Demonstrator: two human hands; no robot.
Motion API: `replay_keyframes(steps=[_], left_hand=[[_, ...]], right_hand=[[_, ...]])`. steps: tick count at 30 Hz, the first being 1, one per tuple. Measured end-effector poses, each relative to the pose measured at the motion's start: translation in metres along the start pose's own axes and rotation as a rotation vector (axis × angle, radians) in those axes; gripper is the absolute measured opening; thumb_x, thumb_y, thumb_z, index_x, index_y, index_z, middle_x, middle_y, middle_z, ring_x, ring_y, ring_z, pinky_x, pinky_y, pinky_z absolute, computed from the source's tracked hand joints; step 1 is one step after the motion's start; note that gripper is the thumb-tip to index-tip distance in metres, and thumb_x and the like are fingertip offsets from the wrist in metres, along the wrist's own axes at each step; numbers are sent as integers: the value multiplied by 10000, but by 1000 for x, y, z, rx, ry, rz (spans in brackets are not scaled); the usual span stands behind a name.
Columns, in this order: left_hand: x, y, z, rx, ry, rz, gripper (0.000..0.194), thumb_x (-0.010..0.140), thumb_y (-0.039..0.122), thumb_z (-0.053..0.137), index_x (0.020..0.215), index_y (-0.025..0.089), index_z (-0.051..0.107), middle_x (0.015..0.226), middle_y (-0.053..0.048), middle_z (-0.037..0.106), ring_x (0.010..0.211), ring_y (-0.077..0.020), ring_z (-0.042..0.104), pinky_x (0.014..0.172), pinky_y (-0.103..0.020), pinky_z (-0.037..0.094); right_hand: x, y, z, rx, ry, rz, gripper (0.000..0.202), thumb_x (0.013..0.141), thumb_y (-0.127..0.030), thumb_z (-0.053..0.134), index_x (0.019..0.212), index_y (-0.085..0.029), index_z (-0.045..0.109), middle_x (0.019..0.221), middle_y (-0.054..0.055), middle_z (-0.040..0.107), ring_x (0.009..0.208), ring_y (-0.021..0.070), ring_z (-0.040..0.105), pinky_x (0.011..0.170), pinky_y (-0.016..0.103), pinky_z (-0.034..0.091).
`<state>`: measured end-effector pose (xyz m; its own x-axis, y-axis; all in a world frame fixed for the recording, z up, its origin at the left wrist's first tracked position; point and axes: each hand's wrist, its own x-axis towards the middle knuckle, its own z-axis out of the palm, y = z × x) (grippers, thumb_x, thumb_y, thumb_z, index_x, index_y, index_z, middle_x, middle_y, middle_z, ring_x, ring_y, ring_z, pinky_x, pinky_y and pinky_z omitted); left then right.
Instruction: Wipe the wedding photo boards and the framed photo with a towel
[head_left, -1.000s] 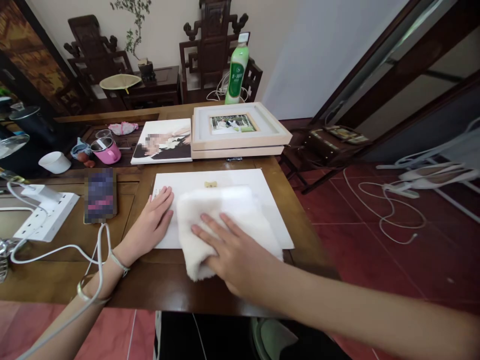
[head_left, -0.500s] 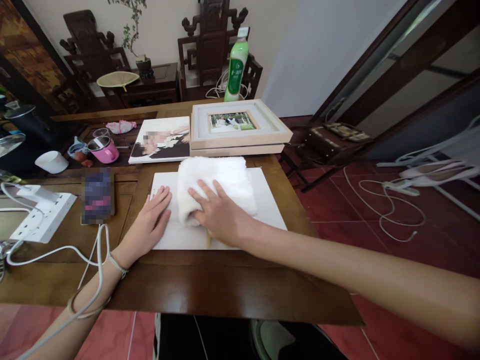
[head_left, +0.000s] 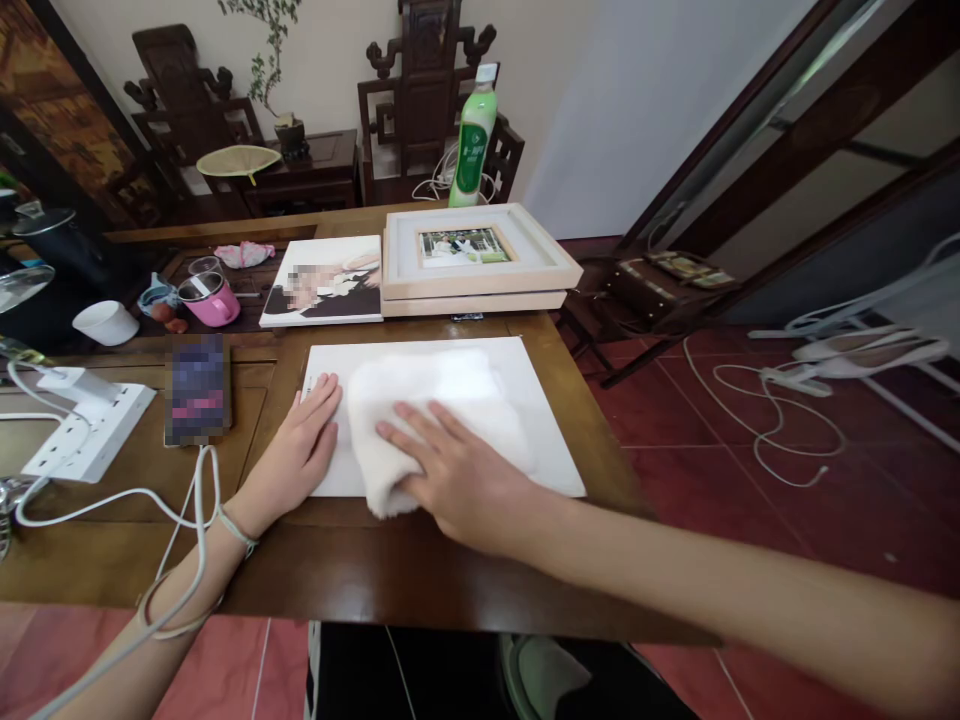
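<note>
A folded white fluffy towel lies on a flat white board near the front of the wooden table. My right hand presses down on the towel, fingers over its top and thumb tucked at its near fold. The towel's near left corner hangs past the board's front edge. My left hand rests flat on the board's left edge with fingers stretched out, holding nothing. Much of the board's surface is hidden under the towel.
Behind the board are stacked wooden picture frames, a photo panel and a green bottle. To the left sit a phone, a white power strip and a pink mug. A white cable crosses my left forearm.
My right hand and the towel have slid toward me, from the board's far edge to its near edge. My left hand has stayed in place.
</note>
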<state>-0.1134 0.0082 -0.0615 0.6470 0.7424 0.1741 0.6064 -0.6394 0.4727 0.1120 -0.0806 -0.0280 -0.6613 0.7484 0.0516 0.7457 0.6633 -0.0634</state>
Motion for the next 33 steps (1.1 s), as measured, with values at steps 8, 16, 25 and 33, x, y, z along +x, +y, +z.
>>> replay_keyframes(steps=[8,16,25,33], left_hand=[[0,-1,0,-44,20,-1,490,1000,328,339,1457,164,404,1551,-127,356,1465,-251,258,1202,-522,181],[0,7,-6,-244,257,-112,544,1013,431,303,1505,200,321,1585,-77,295,1464,-208,264,1216,-416,176],[0,5,-2,-189,244,-85,533,1019,443,251,1452,184,422,1559,-79,351,1451,-211,298,1206,-424,221],[3,1,3,-52,133,7,409,971,365,438,1298,168,584,1433,-135,521,1376,-268,432,1163,-524,304]], right_hand=[[54,31,7,-152,-4,273,339,908,-79,452,1170,-96,667,1508,230,370,1398,450,268,1089,651,270],[61,0,0,-141,38,-54,328,974,-169,402,1098,-162,705,1493,180,416,1363,399,374,1066,638,321],[-9,-22,0,-34,109,-265,223,904,-186,529,877,-158,748,1394,172,544,1306,393,457,1069,566,369],[9,24,-13,60,-3,113,389,753,-12,504,1069,-117,704,1429,180,506,1350,340,412,1085,504,356]])
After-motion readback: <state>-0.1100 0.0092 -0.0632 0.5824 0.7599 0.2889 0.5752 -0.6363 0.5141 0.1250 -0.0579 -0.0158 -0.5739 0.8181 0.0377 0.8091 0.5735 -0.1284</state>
